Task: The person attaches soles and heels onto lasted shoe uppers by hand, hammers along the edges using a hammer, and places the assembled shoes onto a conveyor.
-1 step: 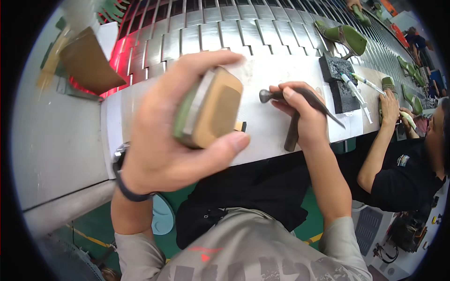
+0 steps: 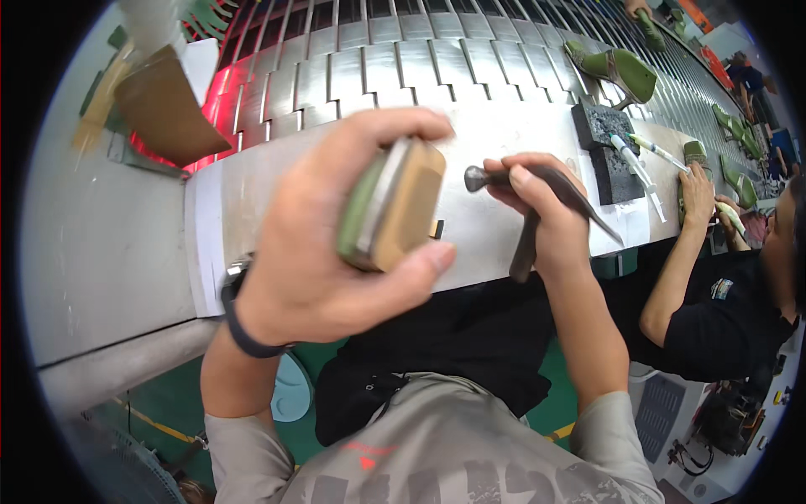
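Observation:
My left hand [image 2: 306,244] is closed around a green shoe [image 2: 359,214], its square toe and tan sole toward me. The shoe is held above the white work surface and is blurred by motion. Behind its edge shows a small dark heel tip [image 2: 437,228]; the rest of the shoe is hidden. To the right, my right hand [image 2: 550,202] is wrapped around a dark shoemaker's hammer [image 2: 524,248]. Its round face points left toward the shoe, its thin tail points to the lower right, and its handle hangs down. Hammer and shoe are apart.
A slatted metal conveyor [image 2: 395,71] runs behind the work surface [image 2: 478,244], with a green heeled sandal [image 2: 621,71] on it. Black foam blocks [image 2: 617,172] and syringes [image 2: 642,168] lie at the right. Beyond them a co-worker's hand [image 2: 697,193] touches a green shoe. A brown panel [image 2: 172,109] stands left.
My left hand and the shoe have moved slightly right and down, and the sole is turned more edge-on. The hammer's handle has shifted slightly downward in my right hand.

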`<state>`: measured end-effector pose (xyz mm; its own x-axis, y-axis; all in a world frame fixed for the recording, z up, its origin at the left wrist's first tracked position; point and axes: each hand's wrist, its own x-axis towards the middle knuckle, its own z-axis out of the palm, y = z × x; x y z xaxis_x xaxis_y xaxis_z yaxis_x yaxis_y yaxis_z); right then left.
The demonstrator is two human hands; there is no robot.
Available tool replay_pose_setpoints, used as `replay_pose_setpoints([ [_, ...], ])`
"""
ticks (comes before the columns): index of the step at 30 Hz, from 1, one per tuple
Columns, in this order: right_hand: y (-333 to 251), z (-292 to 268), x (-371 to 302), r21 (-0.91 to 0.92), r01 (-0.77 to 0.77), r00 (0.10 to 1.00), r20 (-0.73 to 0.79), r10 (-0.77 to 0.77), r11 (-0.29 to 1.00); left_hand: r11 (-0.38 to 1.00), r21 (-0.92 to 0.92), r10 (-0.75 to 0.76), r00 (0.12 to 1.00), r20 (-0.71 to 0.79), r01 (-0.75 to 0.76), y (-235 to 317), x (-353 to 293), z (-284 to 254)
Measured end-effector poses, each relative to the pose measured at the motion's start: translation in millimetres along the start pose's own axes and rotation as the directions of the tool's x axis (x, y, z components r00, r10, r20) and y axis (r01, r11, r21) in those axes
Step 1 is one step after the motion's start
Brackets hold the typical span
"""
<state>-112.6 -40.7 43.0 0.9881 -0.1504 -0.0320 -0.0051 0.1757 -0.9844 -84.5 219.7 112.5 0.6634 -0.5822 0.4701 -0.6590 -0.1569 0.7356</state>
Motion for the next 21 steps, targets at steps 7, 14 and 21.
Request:
replay_pose_setpoints([
  [7,-80,6,-76,0.020,0.691,0.623,0.490,-0.609,0.723,0.994,0.064,-0.078,0.981,-0.175,0.091,25,-5,57],
  [14,-103,23,-83,-0.193,0.421,0.876,0.342,-0.341,0.886,0.991,0.137,0.045,0.963,-0.267,-0.008,19,-13,73],
  [21,-126,28,-70,-0.267,0.258,0.925,0.346,-0.157,0.929,0.979,0.132,0.189,0.927,-0.323,-0.154,15,-30,84],
])
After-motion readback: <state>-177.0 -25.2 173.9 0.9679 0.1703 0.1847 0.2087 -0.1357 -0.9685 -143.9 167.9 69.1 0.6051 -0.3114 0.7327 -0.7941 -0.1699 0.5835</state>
